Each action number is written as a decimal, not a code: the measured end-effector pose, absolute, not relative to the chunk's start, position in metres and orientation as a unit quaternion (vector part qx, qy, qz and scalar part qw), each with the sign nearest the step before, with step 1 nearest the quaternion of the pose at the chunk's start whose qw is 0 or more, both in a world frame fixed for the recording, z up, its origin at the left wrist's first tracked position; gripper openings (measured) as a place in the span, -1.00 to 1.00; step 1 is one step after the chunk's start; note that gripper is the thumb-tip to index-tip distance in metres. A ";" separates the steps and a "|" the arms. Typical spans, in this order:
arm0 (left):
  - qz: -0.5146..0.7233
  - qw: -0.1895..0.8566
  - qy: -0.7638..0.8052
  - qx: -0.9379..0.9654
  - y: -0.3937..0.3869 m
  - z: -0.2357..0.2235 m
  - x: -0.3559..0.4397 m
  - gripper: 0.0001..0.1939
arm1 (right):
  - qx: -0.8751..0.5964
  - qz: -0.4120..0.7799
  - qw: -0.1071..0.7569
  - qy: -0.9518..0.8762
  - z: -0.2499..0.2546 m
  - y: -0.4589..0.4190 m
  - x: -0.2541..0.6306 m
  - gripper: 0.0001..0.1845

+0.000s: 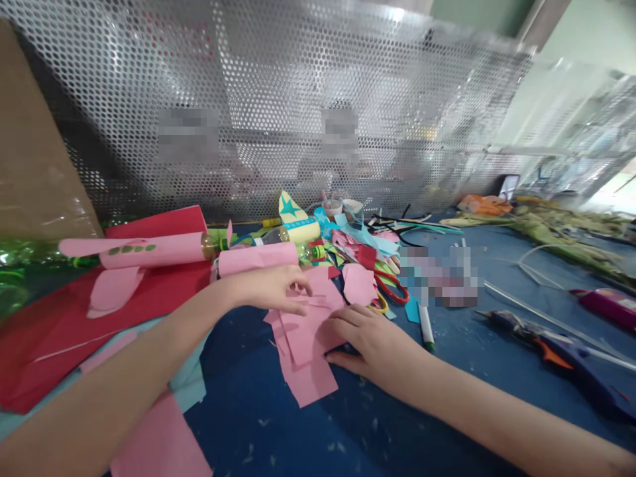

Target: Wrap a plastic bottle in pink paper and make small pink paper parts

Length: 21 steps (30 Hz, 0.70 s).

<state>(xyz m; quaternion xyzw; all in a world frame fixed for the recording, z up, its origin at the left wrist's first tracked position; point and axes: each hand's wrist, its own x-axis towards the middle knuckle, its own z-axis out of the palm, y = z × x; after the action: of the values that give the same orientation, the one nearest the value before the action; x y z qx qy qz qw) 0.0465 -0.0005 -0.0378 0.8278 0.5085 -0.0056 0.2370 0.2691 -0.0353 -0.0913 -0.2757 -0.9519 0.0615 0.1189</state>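
Perforated silvery sheeting (278, 86) rises behind a dark blue bench (243, 404). Pink paper pieces (311, 334) lie overlapping at the middle of it, between both hands. The left hand's (281, 289) grip is loosely curled over their upper part, thumb and fingers parted. The right hand (362, 338) rests its fingertips on their right edge; I cannot tell whether its grip pinches any sheet. Just beyond lies a pink-wrapped bottle (258, 258). Red-handled scissors (395, 289) and a marker (426, 326) lie to the right, with a blue glue gun (571, 364) farther out.
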 end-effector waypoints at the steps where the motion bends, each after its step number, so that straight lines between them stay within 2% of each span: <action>1: -0.001 0.232 0.508 0.830 -0.001 -0.037 0.046 -0.64 | -0.268 0.054 0.118 -0.955 -0.093 -0.034 0.267 -0.82; 3: 0.004 0.224 0.502 0.835 0.000 -0.039 0.044 -0.62 | -0.250 0.039 0.117 -0.961 -0.096 -0.037 0.266 -0.92; 5: 0.009 0.220 0.498 0.839 0.000 -0.043 0.043 -0.62 | -0.234 0.040 0.146 -0.960 -0.096 -0.044 0.269 -0.83; 8: 0.026 0.223 0.502 0.835 0.001 -0.052 0.043 -0.66 | -0.220 0.144 0.277 -0.924 -0.088 -0.055 0.280 -0.77; 11: 0.052 0.258 0.493 0.829 0.002 -0.056 0.044 -0.71 | -0.316 0.280 0.361 -0.831 -0.078 -0.054 0.293 -0.75; 15: 0.107 0.343 0.464 0.809 0.003 -0.048 0.045 -0.82 | -0.474 0.336 0.456 -0.674 -0.077 -0.027 0.304 -0.72; 18: 0.163 0.399 0.460 0.777 0.002 -0.038 0.049 -0.60 | -0.489 0.434 0.496 -0.572 -0.086 -0.006 0.307 -0.73; 21: 0.225 0.552 0.446 0.668 -0.001 -0.033 0.054 -0.27 | -0.453 0.525 0.497 -0.522 -0.091 0.003 0.305 -0.73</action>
<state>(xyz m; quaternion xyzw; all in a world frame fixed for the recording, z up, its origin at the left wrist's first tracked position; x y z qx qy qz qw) 0.0542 -0.0014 -0.0333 0.6678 0.4455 0.2254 0.5520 0.3054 0.0029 -0.0911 -0.4527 -0.5216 0.5249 0.4974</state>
